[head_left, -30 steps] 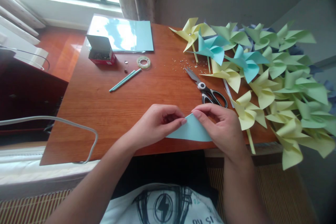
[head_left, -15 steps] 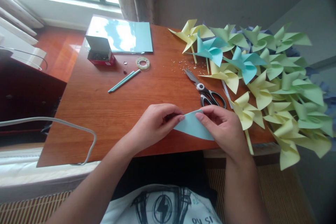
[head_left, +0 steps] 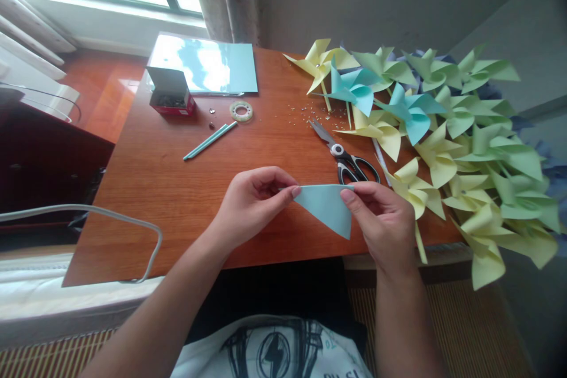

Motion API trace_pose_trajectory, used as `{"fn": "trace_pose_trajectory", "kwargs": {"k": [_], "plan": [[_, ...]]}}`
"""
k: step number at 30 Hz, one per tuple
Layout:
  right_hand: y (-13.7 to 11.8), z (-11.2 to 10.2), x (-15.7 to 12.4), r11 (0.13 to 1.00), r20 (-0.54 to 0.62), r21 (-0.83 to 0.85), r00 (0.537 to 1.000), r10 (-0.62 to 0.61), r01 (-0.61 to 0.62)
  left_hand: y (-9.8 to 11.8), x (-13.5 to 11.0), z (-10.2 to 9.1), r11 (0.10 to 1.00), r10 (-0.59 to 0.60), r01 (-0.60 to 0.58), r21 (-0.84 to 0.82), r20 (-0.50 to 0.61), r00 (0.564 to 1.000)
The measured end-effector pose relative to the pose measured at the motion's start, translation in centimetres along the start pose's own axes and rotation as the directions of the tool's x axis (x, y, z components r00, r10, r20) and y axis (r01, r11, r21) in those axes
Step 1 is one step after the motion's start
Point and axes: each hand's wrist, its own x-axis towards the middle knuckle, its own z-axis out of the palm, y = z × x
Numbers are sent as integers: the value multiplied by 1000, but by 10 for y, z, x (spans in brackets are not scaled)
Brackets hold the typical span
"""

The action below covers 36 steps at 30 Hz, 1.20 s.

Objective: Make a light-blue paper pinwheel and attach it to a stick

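Observation:
A light blue sheet of paper [head_left: 328,204], folded into a triangle, is held in the air over the near part of the wooden table. My left hand [head_left: 261,201] pinches its left corner between thumb and fingers. At the right end of the top edge, my right hand [head_left: 381,212] pinches the paper too. One corner points down toward my body. Just beyond my right hand lie scissors [head_left: 339,150] with black and white handles, their blades pointing away to the left.
Many paper pinwheels [head_left: 411,112] in yellow, green and blue cover the table's right side. Toward the back left are a small red box [head_left: 177,107], a tape roll [head_left: 241,110], light blue paper sticks [head_left: 210,140] and a glossy pack of blue paper [head_left: 243,68]. A white cable [head_left: 110,208] crosses the left edge.
The folded paper has turned, so its top edge is now nearly level and its lower corner hangs down. Both hands have spread slightly apart along that edge.

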Motion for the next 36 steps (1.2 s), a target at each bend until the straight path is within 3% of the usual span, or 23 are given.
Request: {"fn": "trace_pose_trajectory", "kwargs": {"k": [5,10,14,18,20,22,28,36], "plan": [[-2,-1,3,999,-9,-33,1000,-10,10,-1,-2,1,996,58,-54,71,-52,997],[-5,6,3,999,-40,45,999,3,-1,4,0,0,994,-19,9,-109,-86,996],[-10,22,0,994,-102,107,994,34,-23,5,1,-1,932,-148,137,-334,-6,989],[-17,39,-3,980,-142,196,988,59,-30,4,0,2,918,-151,201,-343,166,974],[-20,45,-5,970,-126,241,990,67,-35,3,-1,4,926,-144,201,-320,193,970],[-23,48,-6,960,-77,273,993,85,-61,2,-1,5,925,-140,185,-332,154,978],[-19,42,-4,935,181,297,973,145,-195,2,-2,2,918,-136,149,-369,60,989],[-16,35,0,967,147,221,985,94,-126,2,0,4,953,-89,105,-284,66,994]]}}
